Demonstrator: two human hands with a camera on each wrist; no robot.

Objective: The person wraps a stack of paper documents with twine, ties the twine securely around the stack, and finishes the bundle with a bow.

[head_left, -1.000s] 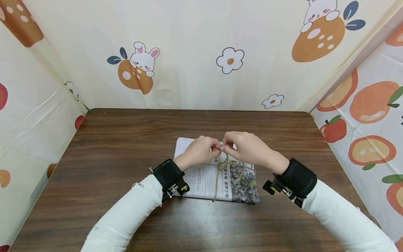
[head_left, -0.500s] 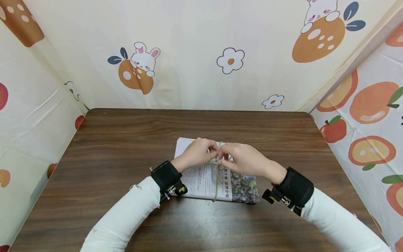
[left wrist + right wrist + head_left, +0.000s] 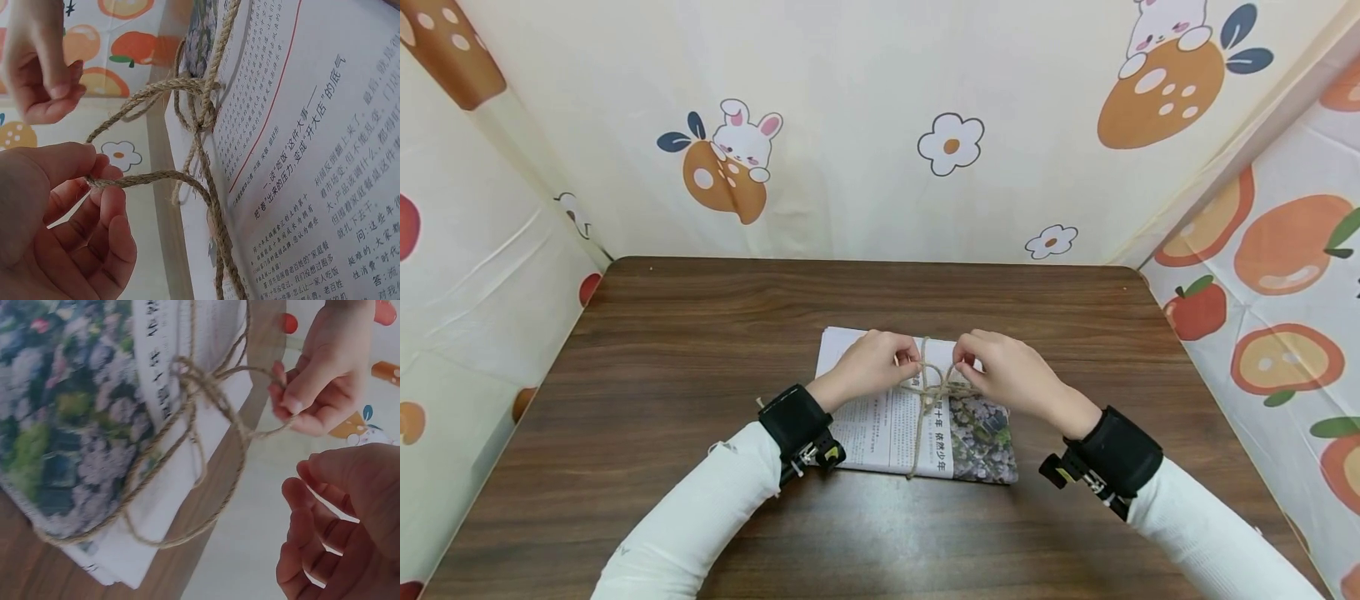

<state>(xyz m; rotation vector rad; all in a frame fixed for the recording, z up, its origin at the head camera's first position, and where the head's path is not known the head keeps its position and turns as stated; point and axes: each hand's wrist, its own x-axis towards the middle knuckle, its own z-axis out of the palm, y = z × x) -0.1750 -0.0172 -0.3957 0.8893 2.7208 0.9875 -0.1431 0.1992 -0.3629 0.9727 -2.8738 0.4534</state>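
Note:
A stack of folded newspapers (image 3: 880, 429) lies flat on the table, bound both ways with jute twine (image 3: 917, 433). The twine crosses and is knotted on top, with loose loops. Thumb and fingers of my left hand (image 3: 871, 364) pinch a loop of twine (image 3: 147, 181) raised off the paper, left of the knot. My right hand (image 3: 1015, 375) hovers just right of the knot, fingers loosely bent. In the right wrist view, nothing shows between the right hand's (image 3: 356, 519) fingertips; a wide twine loop (image 3: 242, 469) hangs apart from them.
The brown wooden table (image 3: 700, 358) surrounds the stack. A printed cloth (image 3: 850, 183) stands behind its far edge, with more patterned cloth (image 3: 1285, 350) at the right and left. Black camera straps (image 3: 1112, 450) circle both wrists.
My right hand came down toward the knot, then moved right and slightly up, away from the left hand. My left hand shifted slightly and keeps its pinch. The bow-like loops are uncovered now.

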